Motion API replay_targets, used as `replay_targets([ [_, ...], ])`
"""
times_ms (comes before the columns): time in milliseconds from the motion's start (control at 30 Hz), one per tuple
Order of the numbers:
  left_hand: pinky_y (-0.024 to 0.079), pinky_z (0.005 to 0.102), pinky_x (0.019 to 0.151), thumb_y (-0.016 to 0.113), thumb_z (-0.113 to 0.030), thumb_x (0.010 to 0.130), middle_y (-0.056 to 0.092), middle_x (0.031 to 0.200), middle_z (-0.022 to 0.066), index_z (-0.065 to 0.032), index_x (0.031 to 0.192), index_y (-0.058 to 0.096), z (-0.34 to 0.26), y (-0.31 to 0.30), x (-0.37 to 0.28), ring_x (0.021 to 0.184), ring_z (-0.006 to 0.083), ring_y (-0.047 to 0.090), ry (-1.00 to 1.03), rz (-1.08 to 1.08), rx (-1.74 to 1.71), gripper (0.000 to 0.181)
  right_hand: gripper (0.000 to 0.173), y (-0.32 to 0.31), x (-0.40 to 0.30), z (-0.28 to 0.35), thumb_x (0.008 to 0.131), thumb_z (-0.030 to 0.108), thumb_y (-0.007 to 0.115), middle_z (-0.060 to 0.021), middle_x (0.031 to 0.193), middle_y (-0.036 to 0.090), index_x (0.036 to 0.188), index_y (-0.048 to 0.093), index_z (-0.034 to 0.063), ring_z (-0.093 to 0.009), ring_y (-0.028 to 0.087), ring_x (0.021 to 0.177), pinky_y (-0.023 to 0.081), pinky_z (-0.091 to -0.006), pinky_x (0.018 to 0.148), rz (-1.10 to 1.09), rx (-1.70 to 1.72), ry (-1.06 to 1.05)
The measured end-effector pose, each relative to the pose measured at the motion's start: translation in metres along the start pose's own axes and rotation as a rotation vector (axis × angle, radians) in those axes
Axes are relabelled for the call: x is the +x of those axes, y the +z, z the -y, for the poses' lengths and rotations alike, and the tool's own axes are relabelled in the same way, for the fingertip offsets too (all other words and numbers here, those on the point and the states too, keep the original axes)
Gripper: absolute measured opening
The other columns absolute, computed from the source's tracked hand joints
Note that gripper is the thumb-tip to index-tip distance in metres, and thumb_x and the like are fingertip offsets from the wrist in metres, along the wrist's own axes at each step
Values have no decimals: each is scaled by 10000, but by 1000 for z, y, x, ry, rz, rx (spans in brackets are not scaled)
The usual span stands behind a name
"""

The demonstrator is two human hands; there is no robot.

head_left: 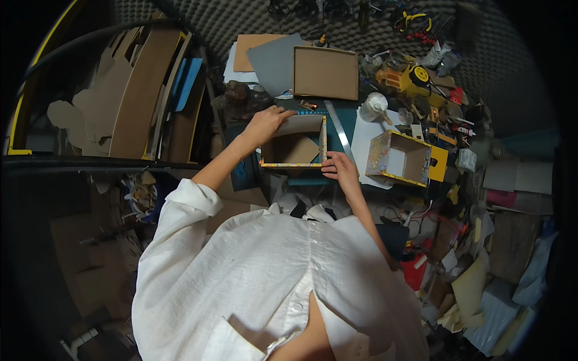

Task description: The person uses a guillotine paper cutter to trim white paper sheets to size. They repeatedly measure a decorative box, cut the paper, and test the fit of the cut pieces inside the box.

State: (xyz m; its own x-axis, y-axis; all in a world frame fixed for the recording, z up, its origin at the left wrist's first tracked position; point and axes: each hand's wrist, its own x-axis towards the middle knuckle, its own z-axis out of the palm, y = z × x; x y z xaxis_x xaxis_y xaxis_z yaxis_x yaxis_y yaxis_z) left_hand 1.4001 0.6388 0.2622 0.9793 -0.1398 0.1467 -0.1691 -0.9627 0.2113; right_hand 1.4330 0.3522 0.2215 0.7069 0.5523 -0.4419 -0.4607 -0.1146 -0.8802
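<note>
On the workbench before me stands an open rectangular cardboard box [324, 135] whose outer faces carry a yellow patterned covering. A brown panel [295, 149] shows inside it; whether this is the box's floor or a loose sheet I cannot tell. My left hand [266, 124] lies over the far left corner, its fingers along the far wall. At the near right corner, the fingers of my right hand [339, 169] hold the box's edge. A steel ruler [338, 128] lies just right of the box on a green cutting mat [333, 144].
A second patterned box [397, 158] sits at the right, partly on white paper [361, 149]. Behind it stands a jar of white paste [374, 108]. A shallow cardboard tray [326, 72] and grey sheet [275, 58] lie at the back. Cardboard sheets [144, 90] fill a left rack.
</note>
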Motion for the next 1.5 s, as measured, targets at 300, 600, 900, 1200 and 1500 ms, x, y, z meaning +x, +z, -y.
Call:
replay_targets([
  [300, 413, 346, 857, 605, -85, 842, 548, 976, 54, -165, 1350, 578, -1, 21, -4, 947, 228, 530, 2, -74, 207, 515, 271, -3, 9, -11, 1042, 240, 466, -71, 901, 646, 1189, 581, 44, -148, 663, 789, 559, -264, 703, 7, -5, 2],
  [600, 474, 350, 827, 599, -146, 881, 624, 975, 70, -200, 1392, 540, 5, 37, -10, 892, 240, 607, -54, -121, 138, 517, 223, -1, 16, -13, 1035, 222, 487, -46, 807, 600, 1117, 584, 39, -112, 618, 671, 544, -243, 614, 6, -98, -64],
  [900, 515, 374, 756, 597, -317, 933, 670, 876, 88, -180, 1316, 601, 11, 50, -14, 812, 273, 644, -169, -217, 45, 407, 283, 7, 29, -5, 965, 207, 605, -78, 780, 579, 1189, 546, 44, -154, 600, 620, 527, -269, 580, -180, -500, -176],
  [1200, 498, 389, 879, 659, -188, 870, 626, 1168, 91, -209, 1381, 517, 7, 39, -8, 993, 302, 610, -34, -167, -62, 531, 534, 27, 79, 41, 892, 130, 643, -206, 1182, 655, 1392, 457, 107, -329, 702, 864, 542, -427, 775, -210, -824, -344],
  [1500, 395, 414, 1043, 713, 0, 697, 536, 1366, 31, -259, 1423, 467, 0, 39, -8, 1214, 262, 524, 98, -79, -1, 809, 463, 32, 76, 37, 888, 131, 635, -223, 1111, 675, 1336, 516, 146, -358, 703, 817, 544, -445, 755, -261, -841, -398],
])
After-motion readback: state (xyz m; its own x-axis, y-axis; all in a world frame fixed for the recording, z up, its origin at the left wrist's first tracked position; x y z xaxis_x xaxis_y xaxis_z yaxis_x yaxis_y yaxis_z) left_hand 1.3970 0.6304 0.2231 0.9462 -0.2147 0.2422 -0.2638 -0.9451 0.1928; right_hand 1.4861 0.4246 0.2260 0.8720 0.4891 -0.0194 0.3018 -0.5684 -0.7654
